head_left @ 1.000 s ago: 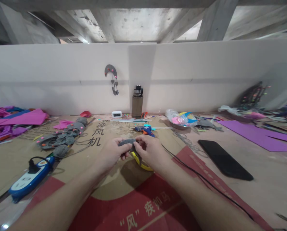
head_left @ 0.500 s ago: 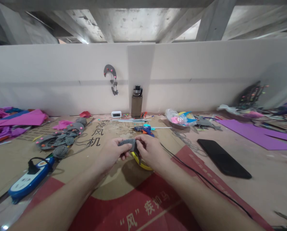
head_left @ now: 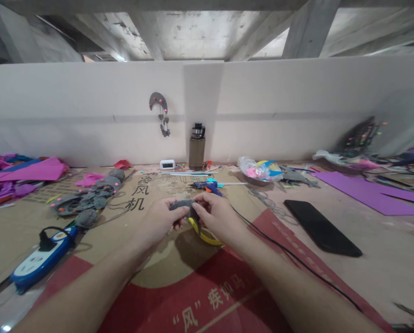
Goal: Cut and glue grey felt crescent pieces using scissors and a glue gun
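Both my hands pinch a dark grey felt piece [head_left: 183,204], curved along its top edge, above the middle of the cardboard. My left hand [head_left: 163,217] grips its left side with the thumb lying across the front. At its right end, my right hand [head_left: 212,213] has thumb and fingers closed on the felt, and a narrow grey part hangs below. Under the hands lies a yellow ring-shaped thing [head_left: 212,241], partly hidden by my right hand. Just beyond them rests a blue glue gun [head_left: 208,186] with its tip pointing left.
A blue-and-white power strip [head_left: 43,259] and grey felt crafts [head_left: 85,201] are on the left. On the right lie a black phone [head_left: 321,227] and purple sheets [head_left: 369,192]. A bottle [head_left: 197,150] stands against the wall. A black cable [head_left: 290,254] crosses the red cardboard.
My right fingers have shifted slightly left along the felt, and its right end has turned downward. My left hand keeps its grip almost unmoved.
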`<action>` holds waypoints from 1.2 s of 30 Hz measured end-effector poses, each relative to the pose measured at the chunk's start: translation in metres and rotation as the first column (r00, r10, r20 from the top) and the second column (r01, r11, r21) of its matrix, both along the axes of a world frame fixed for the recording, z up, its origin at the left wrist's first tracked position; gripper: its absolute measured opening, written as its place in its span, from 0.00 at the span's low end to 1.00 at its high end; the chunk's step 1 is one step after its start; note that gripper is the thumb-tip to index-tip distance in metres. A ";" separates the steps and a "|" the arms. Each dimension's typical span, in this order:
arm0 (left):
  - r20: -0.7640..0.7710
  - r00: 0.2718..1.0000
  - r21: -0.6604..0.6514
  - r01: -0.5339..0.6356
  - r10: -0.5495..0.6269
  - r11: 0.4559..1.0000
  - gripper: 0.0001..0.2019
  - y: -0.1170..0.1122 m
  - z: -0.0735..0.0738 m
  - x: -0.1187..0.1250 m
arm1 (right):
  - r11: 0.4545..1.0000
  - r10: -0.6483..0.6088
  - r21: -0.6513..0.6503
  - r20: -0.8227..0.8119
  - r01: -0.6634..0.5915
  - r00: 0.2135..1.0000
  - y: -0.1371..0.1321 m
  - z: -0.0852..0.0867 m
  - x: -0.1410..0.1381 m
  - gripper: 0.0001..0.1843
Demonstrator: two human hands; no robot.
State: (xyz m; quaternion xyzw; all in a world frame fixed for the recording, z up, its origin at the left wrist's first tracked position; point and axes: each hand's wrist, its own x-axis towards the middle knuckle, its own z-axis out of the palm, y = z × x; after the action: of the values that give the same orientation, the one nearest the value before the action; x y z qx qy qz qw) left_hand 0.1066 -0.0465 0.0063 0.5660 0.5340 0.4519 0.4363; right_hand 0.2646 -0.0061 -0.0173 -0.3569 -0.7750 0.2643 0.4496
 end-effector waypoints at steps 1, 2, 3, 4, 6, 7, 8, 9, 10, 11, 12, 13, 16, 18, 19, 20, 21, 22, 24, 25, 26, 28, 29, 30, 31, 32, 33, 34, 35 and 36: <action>-0.002 1.000 0.002 -0.002 0.002 1.000 0.10 0.000 0.000 0.000 | 1.000 0.001 -0.006 -0.004 -0.001 1.000 0.001 -0.001 0.000 0.07; -0.007 1.000 0.005 -0.003 0.003 1.000 0.10 0.000 0.001 0.000 | 1.000 0.003 -0.010 -0.007 -0.003 1.000 0.002 -0.002 0.000 0.07; -0.018 1.000 0.010 -0.003 0.004 1.000 0.10 -0.001 0.001 0.000 | 1.000 0.003 -0.011 -0.011 -0.004 1.000 0.003 -0.002 -0.001 0.07; -0.036 0.999 0.019 -0.007 0.007 1.000 0.10 -0.001 0.002 0.000 | 1.000 0.004 -0.011 -0.012 -0.004 1.000 0.003 -0.003 -0.001 0.07; -0.092 0.996 0.040 -0.016 0.020 0.999 0.09 -0.002 0.004 0.001 | 1.000 -0.004 -0.010 -0.008 0.004 1.000 0.002 -0.002 -0.001 0.06; -0.123 0.992 0.051 -0.020 0.027 0.999 0.09 -0.003 0.005 0.001 | 1.000 -0.014 -0.008 -0.003 0.014 1.000 0.002 -0.001 -0.001 0.06; -0.147 0.989 0.059 -0.025 0.033 0.998 0.08 -0.003 0.005 0.001 | 1.000 -0.026 -0.004 0.005 0.026 1.000 0.000 -0.001 0.000 0.06; -0.161 0.986 0.063 -0.027 0.037 0.998 0.08 -0.003 0.005 0.001 | 0.999 -0.044 0.002 0.013 0.044 0.999 -0.001 0.000 0.000 0.06; -0.161 0.986 0.060 -0.024 0.034 0.998 0.08 -0.002 0.004 0.001 | 0.998 -0.063 0.006 0.021 0.063 0.998 -0.002 0.001 0.000 0.05; -0.145 0.989 0.054 -0.017 0.024 0.998 0.08 -0.002 0.003 0.001 | 0.996 -0.083 0.008 0.027 0.083 0.996 -0.003 0.002 0.000 0.05; -0.116 0.993 0.045 -0.006 0.011 0.999 0.08 -0.001 0.002 0.001 | 0.995 -0.099 0.006 0.029 0.098 0.995 -0.004 0.002 0.000 0.04; -0.078 0.997 0.034 0.006 -0.004 0.999 0.08 -0.001 0.001 0.001 | 0.994 -0.106 -0.003 0.024 0.106 0.994 -0.004 0.002 -0.001 0.04; 0.055 0.998 0.017 0.002 -0.003 1.000 0.10 0.000 0.000 0.002 | 0.995 -0.068 -0.081 -0.047 0.064 0.997 -0.003 0.001 -0.001 0.06; 0.126 0.991 0.011 -0.041 0.040 0.999 0.12 0.000 0.001 0.002 | 0.986 -0.017 -0.167 -0.125 -0.004 0.992 -0.002 0.000 -0.001 0.07; 0.155 0.986 0.008 -0.059 0.057 0.998 0.12 0.000 0.001 0.002 | 0.975 0.004 -0.217 -0.159 -0.039 0.987 -0.002 0.000 -0.001 0.07; 0.179 0.982 0.006 -0.068 0.066 0.998 0.13 0.000 0.002 0.002 | 0.961 0.019 -0.267 -0.183 -0.068 0.983 -0.002 -0.001 -0.001 0.07; 0.197 0.978 0.004 -0.069 0.067 0.998 0.13 0.001 0.002 0.001 | 0.947 0.027 -0.308 -0.193 -0.087 0.981 -0.001 -0.001 0.000 0.08; 0.209 0.976 0.003 -0.069 0.067 0.998 0.13 0.002 0.002 0.000 | 0.939 0.027 -0.333 -0.191 -0.091 0.981 -0.001 -0.001 0.001 0.10; 0.211 0.976 0.003 -0.059 0.058 0.998 0.13 0.004 0.001 -0.002 | 0.949 0.013 -0.308 -0.166 -0.064 0.986 0.000 0.000 0.003 0.14; 0.201 0.978 0.008 -0.055 0.052 0.998 0.13 0.004 0.001 -0.003 | 0.963 0.012 -0.266 -0.154 -0.053 0.988 0.001 0.000 0.004 0.15; 0.179 0.983 0.013 -0.045 0.042 0.999 0.13 0.005 0.000 -0.004 | 0.974 0.020 -0.222 -0.146 -0.052 0.989 0.002 0.000 0.004 0.16; 0.122 0.992 0.025 -0.018 0.014 1.000 0.12 0.006 -0.002 -0.005 | 0.982 0.056 -0.171 -0.139 -0.079 0.989 0.003 0.000 0.005 0.16; 0.098 0.995 0.026 -0.008 0.005 1.000 0.11 0.006 -0.002 -0.004 | 0.982 0.072 -0.166 -0.139 -0.095 0.988 0.003 0.000 0.006 0.15; 0.085 0.996 0.022 -0.008 0.006 1.000 0.11 0.006 -0.002 -0.004 | 0.981 0.078 -0.167 -0.137 -0.101 0.987 0.003 0.001 0.006 0.14; 0.087 0.996 0.018 -0.018 0.016 1.000 0.11 0.005 -0.002 -0.003 | 0.982 0.069 -0.167 -0.135 -0.091 0.988 0.003 0.001 0.005 0.14; 0.105 0.994 0.017 -0.031 0.029 0.999 0.12 0.005 -0.002 -0.003 | 0.984 0.052 -0.162 -0.132 -0.073 0.990 0.002 0.001 0.005 0.13; 0.133 0.990 0.021 -0.046 0.043 0.999 0.12 0.004 -0.001 -0.002 | 0.986 0.036 -0.157 -0.128 -0.056 0.991 0.002 0.002 0.005 0.14; 0.153 0.987 0.027 -0.053 0.048 0.998 0.12 0.003 -0.001 -0.003 | 0.987 0.027 -0.153 -0.125 -0.047 0.992 0.002 0.002 0.005 0.13; 0.175 0.983 0.037 -0.057 0.050 0.998 0.13 0.003 0.000 -0.003 | 0.988 0.022 -0.149 -0.122 -0.040 0.992 0.002 0.002 0.004 0.13; 0.199 0.979 0.050 -0.059 0.048 0.997 0.13 0.002 0.001 -0.005 | 0.989 0.018 -0.146 -0.119 -0.035 0.993 0.002 0.002 0.004 0.13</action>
State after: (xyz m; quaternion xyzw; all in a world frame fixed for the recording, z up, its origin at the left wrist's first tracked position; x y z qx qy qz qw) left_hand 0.1020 -0.0445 0.0071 0.5157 0.4904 0.5319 0.4590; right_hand 0.2683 -0.0038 -0.0153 -0.3627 -0.7302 0.3475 0.4631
